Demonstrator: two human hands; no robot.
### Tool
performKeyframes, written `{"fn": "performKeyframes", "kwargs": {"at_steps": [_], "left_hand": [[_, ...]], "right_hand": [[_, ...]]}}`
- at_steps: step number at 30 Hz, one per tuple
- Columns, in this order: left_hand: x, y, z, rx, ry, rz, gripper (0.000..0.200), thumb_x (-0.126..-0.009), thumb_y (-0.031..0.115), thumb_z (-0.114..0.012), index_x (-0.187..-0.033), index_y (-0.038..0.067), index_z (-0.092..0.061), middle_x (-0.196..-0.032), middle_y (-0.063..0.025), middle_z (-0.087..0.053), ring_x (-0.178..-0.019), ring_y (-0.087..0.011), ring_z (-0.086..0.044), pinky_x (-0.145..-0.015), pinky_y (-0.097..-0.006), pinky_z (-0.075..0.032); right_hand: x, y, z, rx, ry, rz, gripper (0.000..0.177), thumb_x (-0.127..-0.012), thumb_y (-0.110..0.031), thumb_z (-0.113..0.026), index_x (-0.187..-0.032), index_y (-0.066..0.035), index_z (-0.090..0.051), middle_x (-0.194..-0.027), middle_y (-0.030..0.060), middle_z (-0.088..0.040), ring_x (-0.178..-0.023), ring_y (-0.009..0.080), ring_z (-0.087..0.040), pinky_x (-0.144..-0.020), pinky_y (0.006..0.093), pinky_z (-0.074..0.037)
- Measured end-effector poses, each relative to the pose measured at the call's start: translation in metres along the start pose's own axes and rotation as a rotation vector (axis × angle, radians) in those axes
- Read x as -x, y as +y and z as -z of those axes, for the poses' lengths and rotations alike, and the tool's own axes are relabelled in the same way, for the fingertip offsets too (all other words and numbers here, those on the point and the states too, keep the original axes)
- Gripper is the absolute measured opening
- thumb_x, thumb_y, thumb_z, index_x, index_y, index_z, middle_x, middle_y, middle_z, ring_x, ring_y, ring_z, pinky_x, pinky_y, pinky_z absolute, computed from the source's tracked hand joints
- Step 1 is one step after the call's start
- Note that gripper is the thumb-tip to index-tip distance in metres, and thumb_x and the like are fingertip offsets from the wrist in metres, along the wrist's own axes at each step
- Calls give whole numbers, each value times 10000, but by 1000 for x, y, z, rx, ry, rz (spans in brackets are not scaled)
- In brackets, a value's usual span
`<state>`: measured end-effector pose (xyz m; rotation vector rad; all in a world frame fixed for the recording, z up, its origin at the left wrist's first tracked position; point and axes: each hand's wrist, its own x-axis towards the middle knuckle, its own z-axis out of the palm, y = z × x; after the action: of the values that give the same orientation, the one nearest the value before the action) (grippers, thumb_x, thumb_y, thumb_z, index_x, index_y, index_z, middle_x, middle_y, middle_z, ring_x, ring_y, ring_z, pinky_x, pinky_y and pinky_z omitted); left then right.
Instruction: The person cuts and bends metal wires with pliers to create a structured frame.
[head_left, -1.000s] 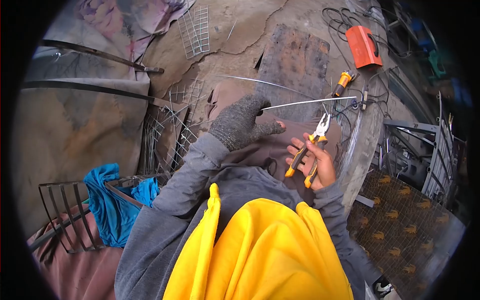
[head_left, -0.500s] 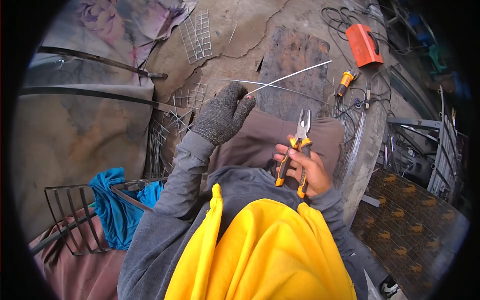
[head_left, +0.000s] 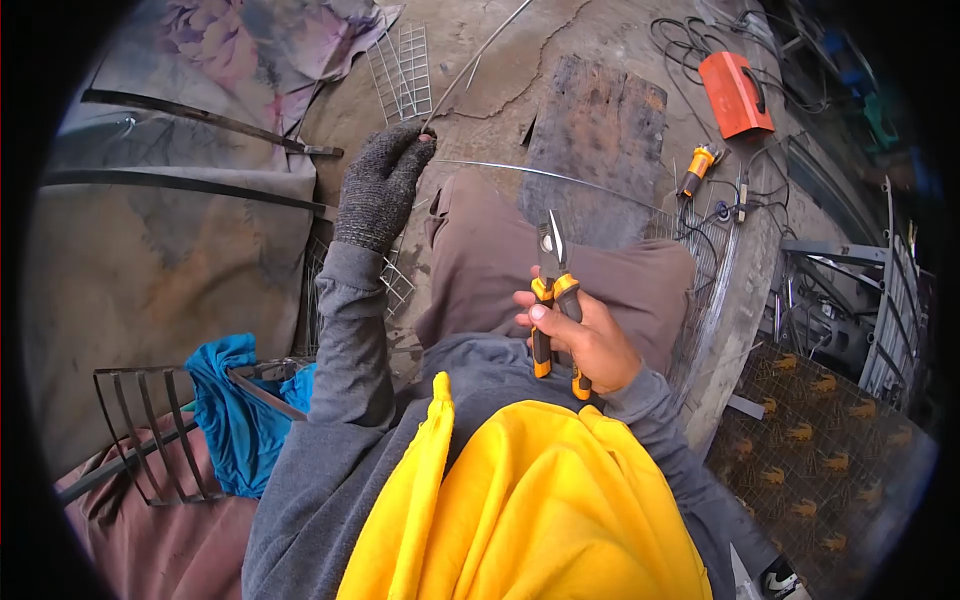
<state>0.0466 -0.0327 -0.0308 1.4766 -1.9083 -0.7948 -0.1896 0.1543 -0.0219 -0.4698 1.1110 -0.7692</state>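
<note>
My left hand (head_left: 378, 188), in a dark grey knitted glove, is closed on one end of a thin metal wire (head_left: 470, 66). From the fingertips the wire runs up and to the right, out past the top of the view. My bare right hand (head_left: 590, 345) is closed around the yellow-and-black handles of a pair of pliers (head_left: 555, 290), held above my lap. Their jaws point upward and stand slightly apart, with nothing between them. Another long wire (head_left: 540, 170) lies across the wooden board (head_left: 595, 140) in front of my knees.
An orange metal box (head_left: 735, 95) with cables and a yellow angle grinder (head_left: 697, 170) lie at the right. Pieces of wire mesh (head_left: 405, 70) are on the concrete floor ahead. A metal frame with a blue cloth (head_left: 225, 420) stands at my left; metal racks (head_left: 860, 250) are at the right.
My left hand has moved left and up, and its wire has swung from pointing right to pointing up. The pliers have shifted slightly left and now lean more to the left.
</note>
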Motion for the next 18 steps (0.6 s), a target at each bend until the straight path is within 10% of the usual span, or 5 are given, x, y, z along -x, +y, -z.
{"fn": "performKeyframes", "kwargs": {"at_steps": [5, 11, 18], "left_hand": [[-8, 21, 16, 475, 176, 75, 313, -1010, 214, -624, -1233, -2, -667, -1072, -109, -696, -992, -188, -668, -905, -328, -522], [-12, 49, -2, 1168, 150, 48, 364, -1012, 152, -597, -1316, -49, -580, -1048, -134, -670, -982, -260, -694, -918, -393, -577], [1, 79, -45, 950, -192, 106, 344, -1016, 205, -608, -1279, -14, -639, -1091, -119, -684, -991, -210, -696, -880, -362, -586]], "right_hand": [[-2, 6, 8, 55, -78, -49, 671, -1005, -255, -609, -1551, -28, -291, -1412, 161, -532, -1214, 228, -579, -994, 377, -477], [2, 4, 10, 101, -37, 2, 628, -1010, -238, -602, -1531, -18, -330, -1375, 151, -560, -1175, 209, -595, -990, 353, -478], [9, 0, 6, 157, 141, 176, 411, -979, -300, -657, -1227, 22, -601, -1039, 39, -644, -921, 98, -570, -852, 262, -470]]}}
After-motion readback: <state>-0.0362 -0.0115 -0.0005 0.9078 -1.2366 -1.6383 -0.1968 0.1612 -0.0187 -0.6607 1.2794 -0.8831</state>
